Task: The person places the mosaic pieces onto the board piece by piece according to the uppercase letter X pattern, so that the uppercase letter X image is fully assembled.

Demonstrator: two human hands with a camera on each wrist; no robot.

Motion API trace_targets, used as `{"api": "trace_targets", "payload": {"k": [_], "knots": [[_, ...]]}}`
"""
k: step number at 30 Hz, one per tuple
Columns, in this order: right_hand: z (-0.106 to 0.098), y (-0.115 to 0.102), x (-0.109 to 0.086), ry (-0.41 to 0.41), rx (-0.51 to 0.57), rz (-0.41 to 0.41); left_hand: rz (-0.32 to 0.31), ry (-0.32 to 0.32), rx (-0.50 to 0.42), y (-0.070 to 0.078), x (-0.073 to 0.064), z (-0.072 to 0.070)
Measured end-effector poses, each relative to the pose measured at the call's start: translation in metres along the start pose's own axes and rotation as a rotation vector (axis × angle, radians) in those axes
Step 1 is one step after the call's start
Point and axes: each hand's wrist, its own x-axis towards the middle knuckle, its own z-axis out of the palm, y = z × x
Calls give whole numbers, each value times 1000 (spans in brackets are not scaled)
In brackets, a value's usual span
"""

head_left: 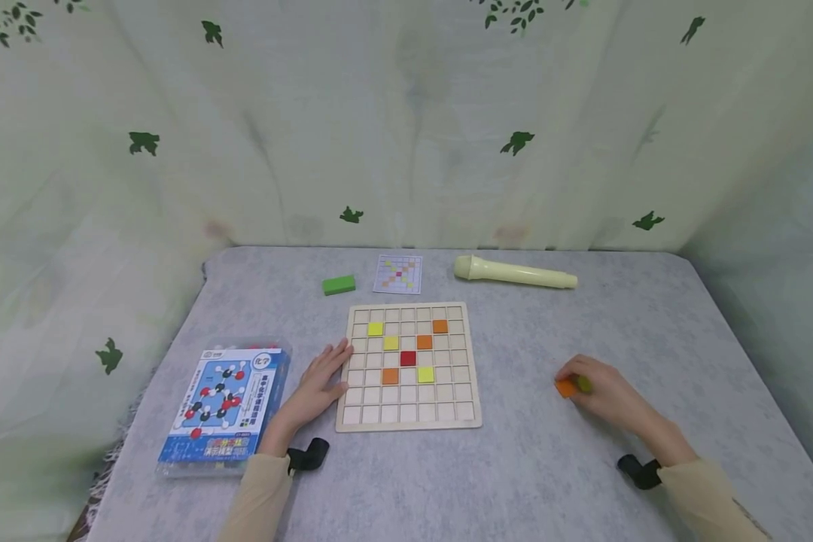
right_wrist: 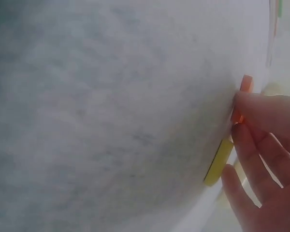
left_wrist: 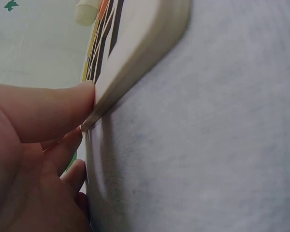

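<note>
A square wooden grid board (head_left: 371,414) lies in the middle of the table, with yellow, orange and red square tiles in some of its cells. Along its left edge rests my left hand (head_left: 317,389), fingers extended; in the left wrist view the thumb (left_wrist: 63,108) touches the board's side (left_wrist: 135,63). Off to the right of the board, my right hand (head_left: 606,393) pinches an orange tile (head_left: 565,388) between thumb and fingertips, low over the table. A yellow tile (right_wrist: 218,163) sits right beside it, under the other fingers.
Behind the board are a green block (head_left: 339,284), a small printed pattern card (head_left: 397,274) and a pale microphone-shaped stick (head_left: 515,273). A boxed molecule model set (head_left: 223,406) lies left of my left arm. A patterned curtain (head_left: 406,135) hangs behind the table.
</note>
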Motion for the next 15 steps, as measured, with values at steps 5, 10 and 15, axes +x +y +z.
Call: {"api": "trace_targets", "payload": {"k": [5,10,15], "knots": [[6,-8,14,-20,-15,2,-19,-10,-9,2,0,-1],[22,-34,42,-70,-8,17,-23,-5,-8,1,0,0],[45,-74,76,-102,38,-46,-25,1,-18,-1,1,1]]}}
